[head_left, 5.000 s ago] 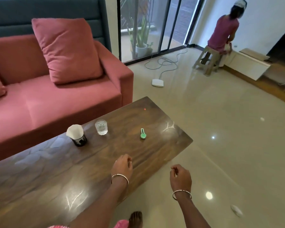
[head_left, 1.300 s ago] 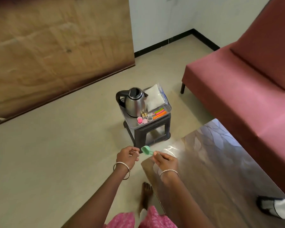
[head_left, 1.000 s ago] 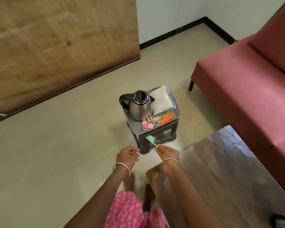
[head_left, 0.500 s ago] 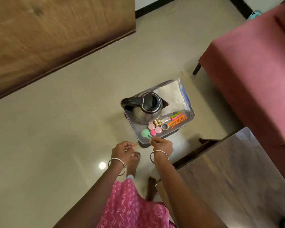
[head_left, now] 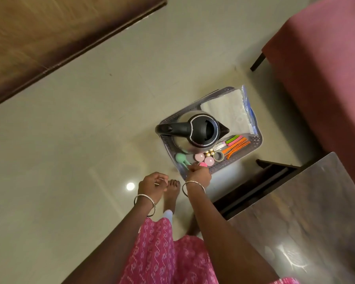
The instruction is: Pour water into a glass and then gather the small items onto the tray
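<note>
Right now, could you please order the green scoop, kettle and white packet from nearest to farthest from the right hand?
1. green scoop, held in the right hand, tray's near corner.
2. kettle, tray's left.
3. white packet, tray's far side.

Kettle (head_left: pixel 195 133) on tray (head_left: pixel 259 140), spoon (head_left: pixel 181 158) left of caps (head_left: pixel 204 158)

Lighting was even and medium-bright, with no hard source in frame. There was one round specular hotspot on the floor (head_left: pixel 70 140) just left of the left hand (head_left: pixel 152 183), and streaky white glare on the table (head_left: pixel 305 212) top near the bottom right corner. A soft dark shadow sat under the table edge, a fainter one beside the tray (head_left: pixel 259 140). The kettle (head_left: pixel 203 130) lid was sharp. The right hand (head_left: pixel 199 174) and the green spoon (head_left: pixel 180 157) it pinched were slightly soft. Wide-angle bending curved the wood panel (head_left: pixel 49 27) and sofa (head_left: pixel 326 68) at the edges.
</note>
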